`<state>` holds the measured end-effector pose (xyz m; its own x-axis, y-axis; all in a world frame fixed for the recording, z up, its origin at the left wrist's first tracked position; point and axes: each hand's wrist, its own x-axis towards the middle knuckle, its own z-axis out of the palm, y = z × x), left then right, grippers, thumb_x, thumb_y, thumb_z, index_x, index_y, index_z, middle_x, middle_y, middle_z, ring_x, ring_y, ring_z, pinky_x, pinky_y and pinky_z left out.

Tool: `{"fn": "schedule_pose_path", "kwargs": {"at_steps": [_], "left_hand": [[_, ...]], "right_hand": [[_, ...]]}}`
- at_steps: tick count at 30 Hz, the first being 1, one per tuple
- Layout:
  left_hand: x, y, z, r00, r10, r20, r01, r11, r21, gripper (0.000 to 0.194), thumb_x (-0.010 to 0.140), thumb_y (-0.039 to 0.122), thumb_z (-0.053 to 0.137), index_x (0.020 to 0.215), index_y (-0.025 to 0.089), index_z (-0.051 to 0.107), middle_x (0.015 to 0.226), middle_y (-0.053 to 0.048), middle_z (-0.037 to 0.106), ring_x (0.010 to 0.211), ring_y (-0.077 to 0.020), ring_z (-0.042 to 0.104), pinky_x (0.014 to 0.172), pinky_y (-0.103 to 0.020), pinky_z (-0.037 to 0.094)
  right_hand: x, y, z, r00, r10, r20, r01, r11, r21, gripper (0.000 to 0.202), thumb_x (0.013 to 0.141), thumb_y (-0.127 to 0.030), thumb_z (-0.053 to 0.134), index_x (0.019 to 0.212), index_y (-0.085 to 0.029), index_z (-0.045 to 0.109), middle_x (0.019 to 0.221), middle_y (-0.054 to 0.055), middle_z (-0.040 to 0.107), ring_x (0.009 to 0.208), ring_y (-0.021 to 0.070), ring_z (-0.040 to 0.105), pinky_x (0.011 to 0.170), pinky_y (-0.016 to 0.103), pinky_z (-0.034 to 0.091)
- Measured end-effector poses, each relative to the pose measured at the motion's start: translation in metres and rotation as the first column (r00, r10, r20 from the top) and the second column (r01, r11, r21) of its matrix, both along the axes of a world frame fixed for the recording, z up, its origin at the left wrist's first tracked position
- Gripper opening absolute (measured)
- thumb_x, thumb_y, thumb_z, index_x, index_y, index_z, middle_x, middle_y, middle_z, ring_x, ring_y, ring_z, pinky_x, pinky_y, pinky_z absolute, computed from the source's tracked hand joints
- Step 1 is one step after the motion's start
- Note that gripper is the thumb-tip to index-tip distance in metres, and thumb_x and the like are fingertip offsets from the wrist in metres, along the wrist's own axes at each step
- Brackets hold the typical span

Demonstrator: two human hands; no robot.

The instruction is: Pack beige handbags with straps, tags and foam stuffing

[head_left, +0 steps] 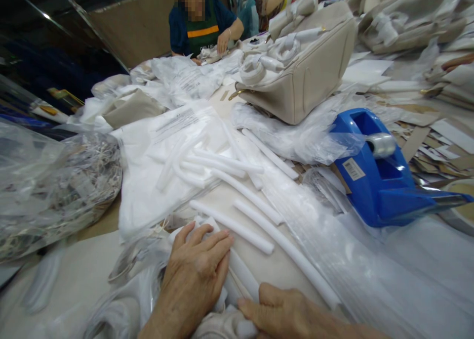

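Note:
My left hand [196, 270] lies palm down with its fingers stretched over a white foam tube and pale material at the lower middle. My right hand [292, 309] is closed, thumb and forefinger pinched at the near end of a white foam tube [242, 272] that runs between the two hands; its other fingers are out of sight. Below the hands is a bunched beige strap [222, 326], partly covered. Several loose white foam tubes [237, 228] lie just beyond my fingers, on the table and on a stack of white plastic bags [148, 181].
A blue tape dispenser [374, 181] stands at right, beside clear plastic film [296, 136]. Behind it rests a beige handbag [314, 72] with wrapped handles. A clear bag of tangled strings and tags [74, 181] sits at left. Across the table a person [203, 27] handles beige material.

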<state>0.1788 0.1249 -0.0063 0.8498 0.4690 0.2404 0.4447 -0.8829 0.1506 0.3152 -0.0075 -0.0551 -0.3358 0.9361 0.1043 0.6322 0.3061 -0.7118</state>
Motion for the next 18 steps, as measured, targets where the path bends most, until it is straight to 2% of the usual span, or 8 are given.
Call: {"fn": "schedule_pose_path", "kwargs": {"at_steps": [2, 4, 7, 9, 10, 11, 14, 18], "left_hand": [[-0.002, 0.002, 0.000, 1.000, 0.004, -0.004, -0.004, 1.000, 0.001, 0.022, 0.085, 0.018, 0.049, 0.096, 0.027, 0.066, 0.100, 0.008, 0.071, 0.094, -0.0225, 0.057, 0.096, -0.043, 0.028], [-0.003, 0.003, 0.001, 1.000, -0.018, -0.024, 0.018, 1.000, 0.023, 0.022, 0.085, 0.018, 0.049, 0.097, 0.027, 0.065, 0.101, 0.007, 0.071, 0.094, -0.0227, 0.058, 0.094, -0.044, 0.029], [-0.004, 0.002, 0.000, 0.998, -0.028, -0.059, 0.031, 0.999, 0.040, 0.022, 0.084, 0.017, 0.050, 0.098, 0.026, 0.065, 0.102, 0.005, 0.070, 0.094, -0.0241, 0.058, 0.093, -0.046, 0.030], [-0.003, 0.002, -0.003, 0.997, -0.013, -0.070, 0.015, 0.999, 0.031, 0.022, 0.084, 0.016, 0.050, 0.097, 0.025, 0.065, 0.102, 0.003, 0.070, 0.095, -0.0249, 0.058, 0.093, -0.047, 0.031], [-0.002, 0.002, -0.004, 0.997, -0.005, -0.072, 0.007, 1.000, 0.028, 0.023, 0.084, 0.015, 0.050, 0.097, 0.024, 0.066, 0.102, 0.002, 0.071, 0.095, -0.0252, 0.058, 0.092, -0.048, 0.031], [-0.002, 0.002, -0.006, 0.997, -0.007, -0.073, 0.009, 1.000, 0.030, 0.023, 0.084, 0.015, 0.049, 0.097, 0.024, 0.066, 0.101, 0.002, 0.071, 0.094, -0.0253, 0.058, 0.092, -0.048, 0.032], [-0.002, 0.004, -0.002, 0.999, -0.006, -0.040, 0.007, 0.999, 0.037, 0.024, 0.085, 0.016, 0.047, 0.096, 0.023, 0.067, 0.097, -0.001, 0.072, 0.091, -0.0244, 0.060, 0.090, -0.048, 0.036], [-0.008, -0.008, 0.024, 0.991, -0.019, 0.134, 0.039, 0.988, -0.151, 0.029, 0.092, 0.022, 0.038, 0.106, 0.021, 0.064, 0.101, -0.004, 0.071, 0.096, -0.0196, 0.064, 0.087, -0.036, 0.048]], "right_hand": [[0.007, 0.008, 0.007, 0.988, -0.002, -0.157, -0.022, 0.988, -0.152, 0.008, 0.080, -0.024, 0.067, 0.085, -0.018, 0.069, 0.065, -0.004, 0.049, 0.051, 0.0068, 0.044, 0.047, 0.016, 0.034], [0.016, 0.013, 0.017, 0.946, -0.036, -0.323, -0.080, 0.937, -0.339, 0.007, 0.077, -0.021, 0.071, 0.072, -0.018, 0.069, 0.063, -0.006, 0.048, 0.055, 0.0057, 0.050, 0.051, 0.014, 0.034], [0.019, 0.021, 0.028, 0.879, -0.175, -0.444, -0.161, 0.768, -0.620, 0.013, 0.071, -0.017, 0.073, 0.062, -0.016, 0.063, 0.050, -0.009, 0.047, 0.043, 0.0053, 0.049, 0.041, 0.014, 0.031], [0.015, 0.027, 0.034, 0.878, -0.258, -0.403, -0.155, 0.644, -0.749, 0.017, 0.069, -0.015, 0.071, 0.059, -0.018, 0.058, 0.039, -0.010, 0.042, 0.036, 0.0073, 0.045, 0.036, 0.014, 0.029], [0.013, 0.029, 0.037, 0.891, -0.274, -0.362, -0.129, 0.612, -0.780, 0.021, 0.068, -0.014, 0.071, 0.055, -0.018, 0.054, 0.035, -0.011, 0.038, 0.034, 0.0079, 0.043, 0.034, 0.015, 0.028], [0.011, 0.031, 0.041, 0.906, -0.278, -0.321, -0.093, 0.607, -0.789, 0.024, 0.066, -0.013, 0.070, 0.053, -0.018, 0.051, 0.032, -0.011, 0.035, 0.033, 0.0080, 0.042, 0.033, 0.015, 0.026], [0.008, 0.029, 0.049, 0.938, -0.273, -0.212, 0.031, 0.677, -0.736, 0.024, 0.062, -0.011, 0.070, 0.050, -0.017, 0.050, 0.033, -0.011, 0.032, 0.034, 0.0068, 0.042, 0.034, 0.015, 0.021], [0.000, 0.013, 0.037, 0.947, -0.247, -0.208, 0.057, 0.762, -0.645, 0.004, 0.065, -0.020, 0.068, 0.067, -0.018, 0.065, 0.045, -0.008, 0.043, 0.041, 0.0075, 0.044, 0.038, 0.016, 0.026]]}}
